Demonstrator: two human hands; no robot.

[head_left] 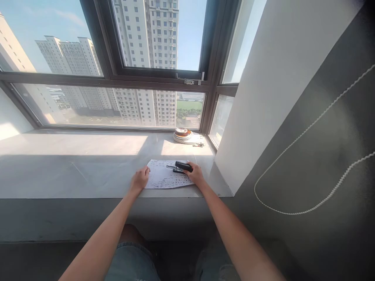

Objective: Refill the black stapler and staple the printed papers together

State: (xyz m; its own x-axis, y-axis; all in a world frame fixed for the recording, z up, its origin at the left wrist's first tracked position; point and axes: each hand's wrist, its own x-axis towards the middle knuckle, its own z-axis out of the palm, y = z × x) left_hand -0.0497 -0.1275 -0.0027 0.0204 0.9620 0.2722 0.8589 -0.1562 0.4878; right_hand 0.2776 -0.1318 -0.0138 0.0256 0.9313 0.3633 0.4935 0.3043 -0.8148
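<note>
Sheets of paper (159, 177) with dark handwriting or print lie on the windowsill in front of me. My left hand (140, 178) is closed on their left edge. A black stapler (183, 166) is in my right hand (195, 173), its front end pointing left over the paper. The stapler's top is swung up from its base, and a metal strip sticks out at the front. My right fingers wrap round its rear end, close to the paper's right side. How many sheets there are I cannot tell.
Stacked round items (183, 136), perhaps reels or dishes, stand at the window with a small chain beside them. The pale sill (73, 175) runs left. A white wall column (249, 97) bounds the right side. A beaded blind cord (293, 214) hangs further right.
</note>
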